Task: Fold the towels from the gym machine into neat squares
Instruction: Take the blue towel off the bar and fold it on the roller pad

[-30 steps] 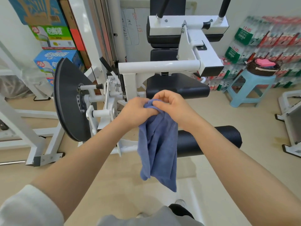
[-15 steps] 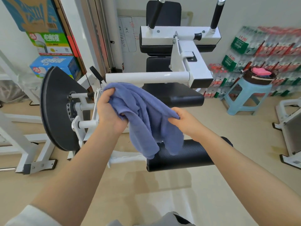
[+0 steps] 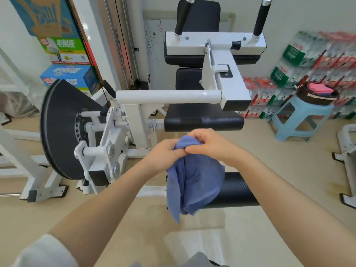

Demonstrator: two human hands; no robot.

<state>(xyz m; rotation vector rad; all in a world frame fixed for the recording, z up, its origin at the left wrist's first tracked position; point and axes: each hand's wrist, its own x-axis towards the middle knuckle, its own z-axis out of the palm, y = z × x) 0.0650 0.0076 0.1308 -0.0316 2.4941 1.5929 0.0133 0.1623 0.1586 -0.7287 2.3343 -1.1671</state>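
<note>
Both hands meet in front of the gym machine (image 3: 221, 79), gripping the top of a blue towel (image 3: 194, 182) between them. The left hand (image 3: 163, 153) has its fingers curled into the bunched upper edge of the cloth, and the right hand (image 3: 210, 143) closes over the same bunch from the other side, its fingertips touching those of the left hand. The towel is not spread or folded flat; it hangs down from the hands in loose, rumpled folds, in the air above the floor (image 3: 279, 170). Its lower part falls in front of the black foam roller (image 3: 238, 191) of the machine; whether cloth and roller touch cannot be told.

Behind the hands sits the black padded seat (image 3: 204, 118), with the white crossbar (image 3: 167, 96) above it and two black handles (image 3: 261, 16) rising from the white frame at the top. A large black disc (image 3: 57, 128) stands at the left side of the machine. To the far right a light blue stool (image 3: 300, 120) stands on the floor, carrying a dark round thing with a pink cloth (image 3: 319, 88) on top. Packs of bottled water (image 3: 308, 60) are stacked against the right wall, and cardboard boxes (image 3: 65, 53) are piled at the upper left
</note>
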